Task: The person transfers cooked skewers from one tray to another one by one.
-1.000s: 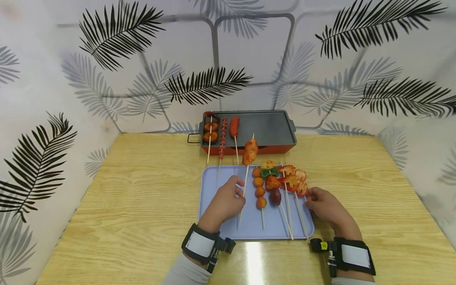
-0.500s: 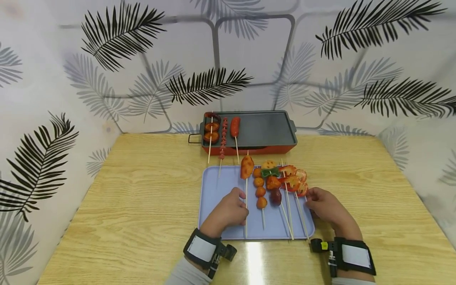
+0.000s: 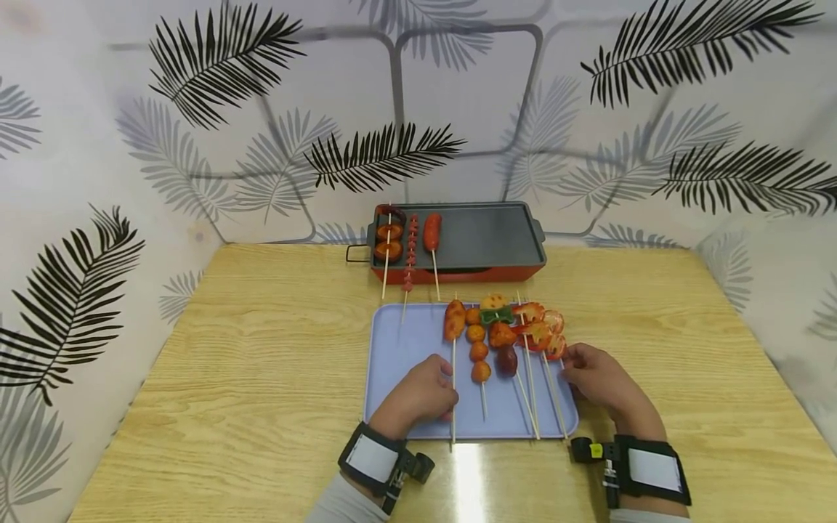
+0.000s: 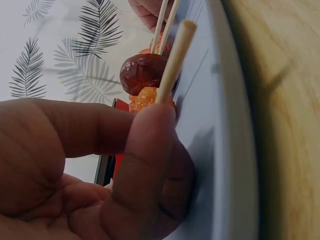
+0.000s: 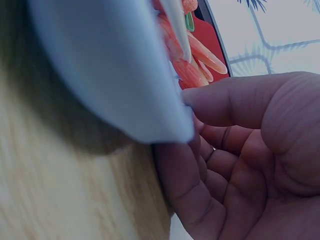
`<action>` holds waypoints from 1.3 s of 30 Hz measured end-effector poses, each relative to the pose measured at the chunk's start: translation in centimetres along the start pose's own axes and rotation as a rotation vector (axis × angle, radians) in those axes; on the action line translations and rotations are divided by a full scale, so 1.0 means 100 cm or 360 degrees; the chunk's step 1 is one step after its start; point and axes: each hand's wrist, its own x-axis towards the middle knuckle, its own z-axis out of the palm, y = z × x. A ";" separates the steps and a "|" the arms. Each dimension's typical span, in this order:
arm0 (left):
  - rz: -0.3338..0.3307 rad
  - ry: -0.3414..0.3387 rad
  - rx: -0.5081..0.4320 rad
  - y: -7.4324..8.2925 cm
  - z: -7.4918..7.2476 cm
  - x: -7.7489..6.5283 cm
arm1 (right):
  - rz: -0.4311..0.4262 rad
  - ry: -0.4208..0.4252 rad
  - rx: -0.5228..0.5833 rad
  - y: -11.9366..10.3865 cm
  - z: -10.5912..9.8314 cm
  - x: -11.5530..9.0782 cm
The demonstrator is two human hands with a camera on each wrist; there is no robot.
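Note:
My left hand (image 3: 421,392) pinches the bare stick of a skewer (image 3: 454,321) that carries one orange-brown piece of food near its tip. This skewer lies along the middle of the pale blue tray (image 3: 392,363), its stick end reaching past the front rim. In the left wrist view, the thumb and index finger close on the stick (image 4: 175,62) near its blunt end, low over the tray. At the tray's right side, my right hand (image 3: 598,378) grips the edge; in the right wrist view its thumb lies on top of the rim (image 5: 172,115) and the fingers beneath.
Right of the held skewer lie a skewer of orange balls (image 3: 479,351), a mixed skewer (image 3: 502,335) and skewers of red-and-orange pieces (image 3: 536,334). Behind the tray stands a red and black grill (image 3: 490,240) bearing a sausage skewer (image 3: 432,232) and two others at its left.
My left hand has brought the skewer down and toward me, from over the grill's front edge onto the tray beside the orange balls. The right hand has stayed at the tray edge.

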 end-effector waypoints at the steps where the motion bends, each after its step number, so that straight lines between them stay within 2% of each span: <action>1: -0.0003 -0.0005 0.0001 0.000 0.000 0.000 | -0.0012 0.0006 -0.0007 0.000 0.000 0.000; 10: -0.0012 0.0007 -0.0004 0.003 0.001 -0.001 | -0.0024 0.0012 -0.0011 -0.001 -0.001 0.002; 16: -0.0025 0.0023 0.0056 0.006 -0.005 -0.004 | -0.0013 0.0006 0.0000 -0.005 -0.001 0.001; 18: 0.0001 0.0053 0.0113 0.006 -0.008 -0.005 | -0.0011 0.0004 0.0004 -0.006 -0.001 0.001; 24: 0.0112 0.0236 0.0345 0.007 -0.016 -0.010 | -0.0021 0.0005 -0.0012 -0.004 0.000 0.001; 31: 0.0068 0.0245 0.0355 0.003 -0.018 -0.012 | 0.0035 -0.0019 -0.0007 -0.002 0.001 -0.001; 39: 0.0143 0.0313 0.0338 0.003 -0.019 -0.014 | 0.0024 -0.0011 -0.0027 -0.001 0.000 -0.001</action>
